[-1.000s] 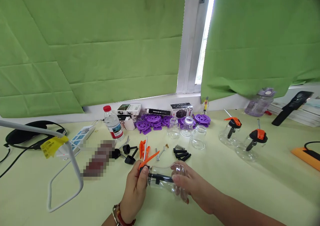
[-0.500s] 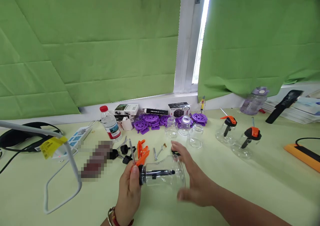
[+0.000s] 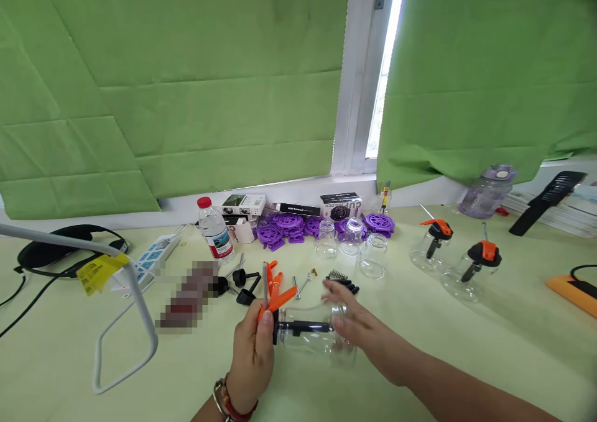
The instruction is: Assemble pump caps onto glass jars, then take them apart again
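My left hand (image 3: 254, 350) is closed around the black lid end of a glass jar (image 3: 310, 344) held sideways above the table. A black stem (image 3: 305, 327) runs inside the jar. At the lid, an orange lever (image 3: 282, 299) and a metal rod (image 3: 265, 279) stick out past my thumb. My right hand (image 3: 361, 322) is at the jar's base, fingers stretched out and a little blurred; contact with the glass is hard to tell. Beyond the jar lie loose orange levers (image 3: 273, 276), black lid parts (image 3: 245, 288), bolts (image 3: 301, 286) and a pile of dark screws (image 3: 341, 279).
Purple plastic parts (image 3: 289, 223) and open glass jars (image 3: 372, 257) stand at the back. Two jars with orange-topped black lids (image 3: 482, 254) are on the right. A water bottle (image 3: 217, 235), a power strip (image 3: 153, 257) and a white metal frame (image 3: 152, 335) occupy the left.
My right hand has turned and come closer over the jar's base. In the picture, the jar and my left hand sit slightly further right, as does the whole scene.
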A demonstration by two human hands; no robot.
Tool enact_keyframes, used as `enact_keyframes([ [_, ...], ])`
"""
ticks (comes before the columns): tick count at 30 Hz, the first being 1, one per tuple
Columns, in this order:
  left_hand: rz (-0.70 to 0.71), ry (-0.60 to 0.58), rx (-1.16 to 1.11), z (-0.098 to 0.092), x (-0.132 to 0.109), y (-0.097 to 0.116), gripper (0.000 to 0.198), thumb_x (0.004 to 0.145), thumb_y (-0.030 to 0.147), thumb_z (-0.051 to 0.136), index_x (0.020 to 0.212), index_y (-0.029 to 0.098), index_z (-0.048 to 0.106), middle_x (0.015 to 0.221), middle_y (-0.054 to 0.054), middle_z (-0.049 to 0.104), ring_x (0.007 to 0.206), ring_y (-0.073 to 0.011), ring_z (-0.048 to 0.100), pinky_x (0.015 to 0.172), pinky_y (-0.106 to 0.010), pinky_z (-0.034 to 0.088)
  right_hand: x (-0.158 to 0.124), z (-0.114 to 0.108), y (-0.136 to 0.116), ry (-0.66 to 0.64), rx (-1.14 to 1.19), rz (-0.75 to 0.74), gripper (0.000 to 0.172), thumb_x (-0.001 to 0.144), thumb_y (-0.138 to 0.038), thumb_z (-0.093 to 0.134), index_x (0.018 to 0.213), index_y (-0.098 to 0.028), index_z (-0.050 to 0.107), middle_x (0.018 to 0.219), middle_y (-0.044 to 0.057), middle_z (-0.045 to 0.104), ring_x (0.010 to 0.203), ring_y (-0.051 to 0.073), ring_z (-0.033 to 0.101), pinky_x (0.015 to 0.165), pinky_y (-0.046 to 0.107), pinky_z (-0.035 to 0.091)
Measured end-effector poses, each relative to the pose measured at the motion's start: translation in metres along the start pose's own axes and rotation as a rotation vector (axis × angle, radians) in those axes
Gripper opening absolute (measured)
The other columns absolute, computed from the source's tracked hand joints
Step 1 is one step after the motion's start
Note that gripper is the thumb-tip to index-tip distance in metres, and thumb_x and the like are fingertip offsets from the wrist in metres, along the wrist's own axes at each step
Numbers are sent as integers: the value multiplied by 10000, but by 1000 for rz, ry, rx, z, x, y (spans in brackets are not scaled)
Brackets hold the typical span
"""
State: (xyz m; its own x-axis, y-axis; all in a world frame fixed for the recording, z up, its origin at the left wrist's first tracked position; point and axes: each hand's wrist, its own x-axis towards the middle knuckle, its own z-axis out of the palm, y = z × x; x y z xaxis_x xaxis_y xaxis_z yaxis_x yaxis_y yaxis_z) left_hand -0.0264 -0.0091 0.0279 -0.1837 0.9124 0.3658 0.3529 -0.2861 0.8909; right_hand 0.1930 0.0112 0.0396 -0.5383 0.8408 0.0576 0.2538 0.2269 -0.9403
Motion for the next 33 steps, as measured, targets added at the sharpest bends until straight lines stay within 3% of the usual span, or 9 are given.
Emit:
enact_keyframes([
  [2, -30, -68, -22, 0, -1, -2, 324, 875, 450, 397, 687, 197, 469, 572, 45, 387, 516, -99, 339, 492, -218, 323, -2, 2, 2, -45, 8, 97, 595, 873, -500, 422, 1364, -194, 286, 1090, 166, 581, 886, 248, 643, 701, 423, 545],
  [3, -81, -85, -51, 1, -1, -3, 329, 870, 462, 401, 680, 199, 462, 562, 48, 379, 503, -97, 335, 480, -217, 318, -3, 2, 3, -19, -88, 18, 606, 837, -479, 503, 1343, -196, 325, 1103, 162, 577, 896, 250, 639, 731, 426, 541],
  [8, -468, -79, -260, 8, 7, -3, 426, 826, 567, 388, 581, 219, 393, 412, 68, 328, 370, -92, 306, 365, -220, 279, -15, -9, 13, 285, -998, -918, 441, 712, -192, 688, 1096, -365, 558, 1179, 6, 568, 1219, 264, 438, 963, 410, 430],
  [11, -530, -15, -280, 7, 9, -4, 464, 813, 585, 390, 524, 224, 353, 363, 68, 307, 351, -91, 306, 358, -221, 296, -21, -24, 21, 408, -1160, -1099, 313, 693, -149, 689, 931, -332, 603, 1097, -27, 590, 1236, 260, 422, 916, 373, 475],
  [16, -484, 17, -289, 7, 8, -5, 440, 816, 576, 402, 579, 207, 430, 414, 61, 374, 385, -95, 368, 380, -217, 323, -27, -69, 50, 796, -758, -700, 551, 607, -180, 764, 1060, -273, 465, 1251, 66, 491, 1187, 288, 475, 923, 475, 458],
  [18, -494, 23, -319, 8, 8, -4, 429, 813, 575, 411, 600, 204, 442, 425, 65, 376, 387, -95, 378, 387, -220, 333, -26, -87, 67, 1047, -539, -406, 700, 576, -315, 782, 1154, -242, 394, 1246, 102, 497, 1167, 301, 480, 936, 493, 426],
  [20, -509, 32, -348, 10, 9, -4, 428, 804, 577, 425, 593, 205, 432, 424, 68, 373, 381, -93, 378, 387, -221, 336, -24, -102, 86, 1172, -335, -73, 773, 586, -418, 753, 1218, -213, 358, 1256, 132, 493, 1111, 303, 511, 885, 461, 455],
  [24, -524, 12, -345, 11, 10, -3, 428, 785, 567, 465, 563, 206, 403, 415, 63, 391, 379, -90, 385, 384, -217, 335, -14, -113, 114, 1069, -143, 261, 839, 623, -490, 698, 1317, -225, 307, 1366, 152, 400, 1117, 319, 509, 855, 425, 475],
  [33, -520, 9, -314, 12, 11, -3, 461, 791, 607, 430, 597, 191, 478, 404, 60, 405, 375, -93, 393, 374, -219, 351, 20, -121, 139, 1006, -269, 264, 845, 653, -510, 639, 1339, -173, 277, 1404, 175, 346, 1269, 315, 375, 1006, 416, 362],
])
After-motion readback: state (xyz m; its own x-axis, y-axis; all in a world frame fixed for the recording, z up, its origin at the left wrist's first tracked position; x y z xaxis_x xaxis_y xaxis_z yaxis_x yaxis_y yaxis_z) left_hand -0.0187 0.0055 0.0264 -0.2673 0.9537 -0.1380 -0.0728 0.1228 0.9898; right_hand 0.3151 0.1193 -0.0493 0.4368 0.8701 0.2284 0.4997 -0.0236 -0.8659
